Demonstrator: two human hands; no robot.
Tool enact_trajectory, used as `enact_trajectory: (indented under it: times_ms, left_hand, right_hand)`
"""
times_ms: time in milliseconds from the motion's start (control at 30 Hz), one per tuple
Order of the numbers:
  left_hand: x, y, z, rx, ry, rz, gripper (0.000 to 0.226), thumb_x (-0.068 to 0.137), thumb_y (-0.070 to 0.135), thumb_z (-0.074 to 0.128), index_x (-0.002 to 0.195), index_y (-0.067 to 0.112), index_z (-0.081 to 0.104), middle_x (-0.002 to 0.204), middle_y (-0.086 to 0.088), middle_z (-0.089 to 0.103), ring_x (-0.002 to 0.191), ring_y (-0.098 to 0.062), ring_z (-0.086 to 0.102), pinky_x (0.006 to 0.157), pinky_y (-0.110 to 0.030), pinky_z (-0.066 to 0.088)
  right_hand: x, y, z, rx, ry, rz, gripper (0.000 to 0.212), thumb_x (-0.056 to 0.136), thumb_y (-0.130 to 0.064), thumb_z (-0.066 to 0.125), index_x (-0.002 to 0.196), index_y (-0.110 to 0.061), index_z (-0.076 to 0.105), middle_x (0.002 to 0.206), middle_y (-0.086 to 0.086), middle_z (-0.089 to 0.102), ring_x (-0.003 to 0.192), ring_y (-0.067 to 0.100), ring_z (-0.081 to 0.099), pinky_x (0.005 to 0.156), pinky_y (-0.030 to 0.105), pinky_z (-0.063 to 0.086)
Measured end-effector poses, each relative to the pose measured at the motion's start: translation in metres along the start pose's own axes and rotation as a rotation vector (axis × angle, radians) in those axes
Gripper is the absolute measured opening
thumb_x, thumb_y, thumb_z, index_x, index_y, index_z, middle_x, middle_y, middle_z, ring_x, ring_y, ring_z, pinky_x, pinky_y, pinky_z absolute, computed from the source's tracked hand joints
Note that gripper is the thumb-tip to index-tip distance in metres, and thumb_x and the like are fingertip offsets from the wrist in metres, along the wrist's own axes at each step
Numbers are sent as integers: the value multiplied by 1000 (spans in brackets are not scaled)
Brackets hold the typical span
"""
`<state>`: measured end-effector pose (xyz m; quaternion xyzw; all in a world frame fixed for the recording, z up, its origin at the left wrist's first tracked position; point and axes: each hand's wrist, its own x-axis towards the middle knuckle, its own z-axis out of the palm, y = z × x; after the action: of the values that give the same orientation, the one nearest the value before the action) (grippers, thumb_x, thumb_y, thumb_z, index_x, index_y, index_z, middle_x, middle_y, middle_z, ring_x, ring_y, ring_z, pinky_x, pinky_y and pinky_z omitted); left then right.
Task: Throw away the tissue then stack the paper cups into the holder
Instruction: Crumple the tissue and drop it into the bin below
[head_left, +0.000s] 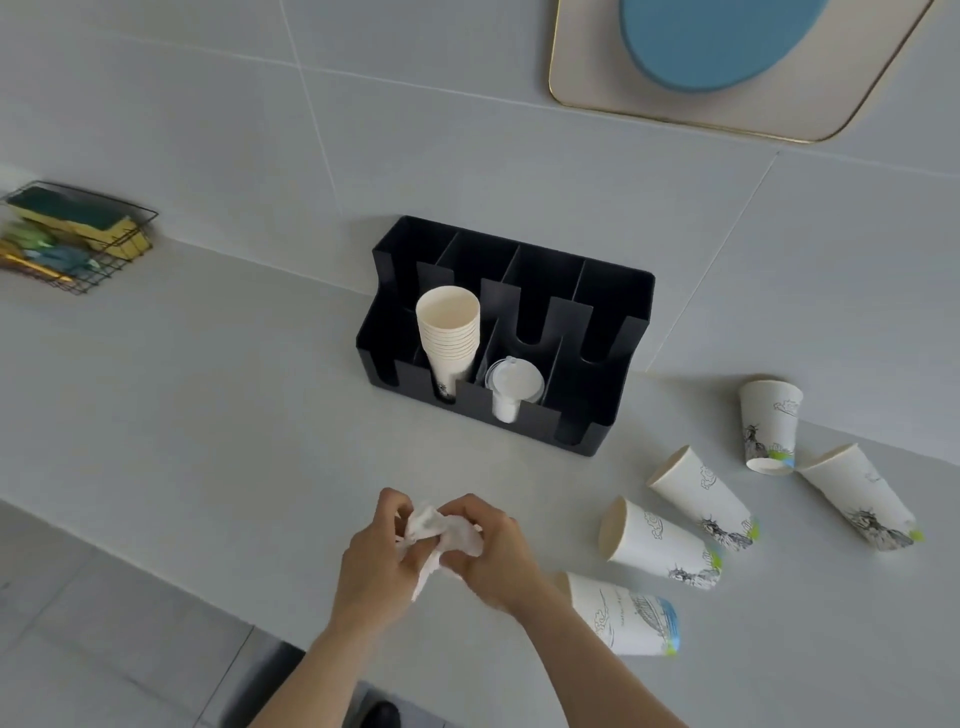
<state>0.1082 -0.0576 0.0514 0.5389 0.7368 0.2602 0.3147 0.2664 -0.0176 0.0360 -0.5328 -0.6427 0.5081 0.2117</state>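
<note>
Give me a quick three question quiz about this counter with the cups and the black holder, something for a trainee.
1. How many loose paper cups are on the counter?
2. True or false: the tissue is held by both hands.
3. Which loose cup stands upright: A, the far one, or B, the nearest one?

Key: 1. Five. 2. True: left hand and right hand. 3. A.

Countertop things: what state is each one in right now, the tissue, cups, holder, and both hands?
Tissue: crumpled, held between both hands above the counter.
Left hand: closed on the tissue.
Right hand: closed on the tissue.
Loose paper cups: five; four lying on their sides, one standing.
Black holder: upright, mostly empty.
Stacked cups: nested in a front slot.
Plastic lids: in the next slot.
</note>
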Motion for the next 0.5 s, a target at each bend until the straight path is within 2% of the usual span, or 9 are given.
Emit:
enact_trajectory:
  times_ms: [100, 167, 267, 333, 400, 500]
  left_hand:
    - [-8, -10, -12, -64, -55, -23, 24, 90, 46, 66, 96, 35, 46, 85, 10, 67, 72, -11, 67, 58, -30, 56]
    - [-12, -16, -24, -121, -109, -34, 24, 84, 34, 68, 100, 40, 52, 102, 15, 66, 82, -10, 68, 65, -31, 59]
    - [-16, -26, -47, -182, -200, -32, 52, 76, 11, 69, 112, 45, 52, 121, 22, 58, 94, -9, 68, 67, -26, 59]
    - [-18, -37, -64, -180, -226, -3, 64, 74, 6, 71, 118, 49, 51, 124, 27, 55, 98, -7, 67, 72, -27, 61]
    - [-21, -50, -79, -184, -203, 8, 64, 74, 8, 76, 118, 49, 53, 122, 27, 58, 96, -6, 68, 74, -26, 62]
    - [-22, -79, -103, -219, -67, -19, 46, 76, 14, 79, 106, 46, 64, 112, 20, 67, 85, -11, 71, 70, -29, 61]
  right_hand:
    - [0, -9, 9, 27, 19, 38, 33, 85, 2, 66, 99, -28, 69, 97, -1, 73, 77, 13, 69, 57, 16, 51]
    - [0, -17, 15, 93, 9, 61, 37, 86, 12, 57, 94, -22, 70, 93, 10, 73, 61, 16, 70, 48, 20, 52]
    - [3, -33, 27, 137, 2, 88, 41, 86, 16, 51, 91, -20, 70, 94, 17, 74, 50, 8, 68, 45, 16, 50]
    - [7, -47, 38, 137, -23, 79, 37, 87, 15, 51, 93, -13, 74, 95, 16, 75, 52, 5, 68, 47, 15, 51]
    - [12, -60, 54, 111, -58, 82, 34, 88, 11, 52, 96, -9, 77, 93, 12, 77, 58, 2, 70, 50, 15, 53]
    - [22, -79, 86, 75, -166, 91, 34, 88, -3, 55, 98, -22, 80, 94, -1, 79, 79, 11, 74, 68, 26, 62]
